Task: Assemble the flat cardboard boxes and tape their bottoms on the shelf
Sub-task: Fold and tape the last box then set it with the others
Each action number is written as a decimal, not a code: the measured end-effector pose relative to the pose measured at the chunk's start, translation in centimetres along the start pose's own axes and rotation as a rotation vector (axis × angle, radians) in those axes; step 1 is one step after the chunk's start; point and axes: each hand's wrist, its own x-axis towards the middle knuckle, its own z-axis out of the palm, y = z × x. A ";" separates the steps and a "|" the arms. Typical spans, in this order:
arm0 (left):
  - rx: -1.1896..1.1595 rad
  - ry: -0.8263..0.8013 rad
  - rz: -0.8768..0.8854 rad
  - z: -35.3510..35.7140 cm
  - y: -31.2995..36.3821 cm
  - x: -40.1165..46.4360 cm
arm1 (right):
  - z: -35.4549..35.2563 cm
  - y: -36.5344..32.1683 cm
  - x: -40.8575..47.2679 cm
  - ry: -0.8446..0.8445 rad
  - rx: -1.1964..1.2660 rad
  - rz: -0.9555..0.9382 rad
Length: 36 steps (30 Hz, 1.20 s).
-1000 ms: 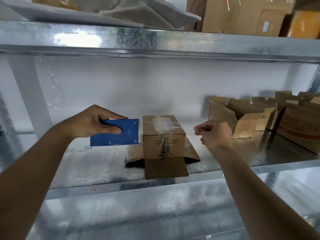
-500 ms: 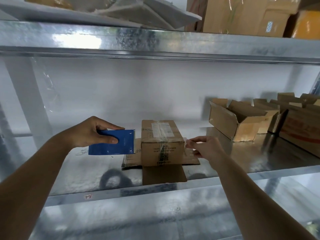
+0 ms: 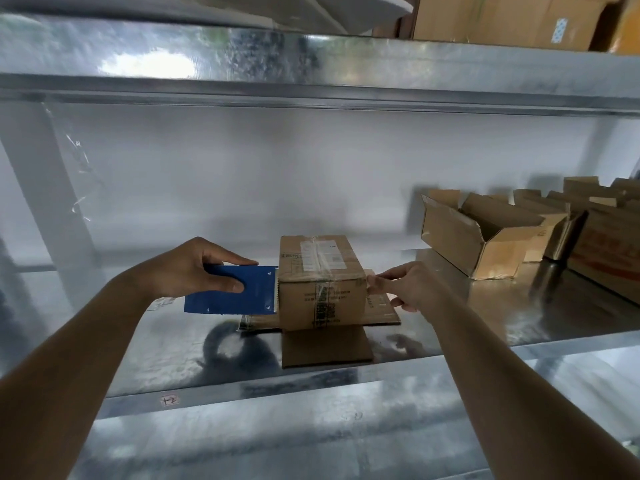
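Clearly the box (image 3: pixel 322 282) sits flaps-down on the shelf (image 3: pixel 450 344) between both hands — left hand (image 3: pixel 194 268) grips the blue tape cutter (image 3: pixel 232 289) against its left side, right hand (image 3: pixel 405 289) pinches the right edge, likely the tape's end.

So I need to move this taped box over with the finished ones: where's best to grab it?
Take the taped box across its short left and right faces, coming from the front. Its taped top is sealed and offers no edge, and its flaps lie splayed flat on the shelf, so avoid lifting by them.
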 end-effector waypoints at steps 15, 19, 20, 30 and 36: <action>0.011 -0.014 0.024 0.1 -0.8 1.1 | 1.6 1.5 0.3 -0.060 0.625 0.447; 0.004 -0.007 0.022 0.0 -1.1 1.2 | 1.8 1.7 0.5 -0.071 0.692 0.263; 0.005 -0.008 0.023 -0.1 -1.1 1.2 | 1.8 1.6 0.5 -0.057 0.689 0.212; -0.002 -0.006 0.021 0.3 -1.0 1.1 | 4.6 -1.9 0.0 0.265 -0.061 -0.830; -0.009 0.001 0.027 0.5 -1.1 0.8 | 8.4 -2.1 -0.4 0.024 -0.579 -0.839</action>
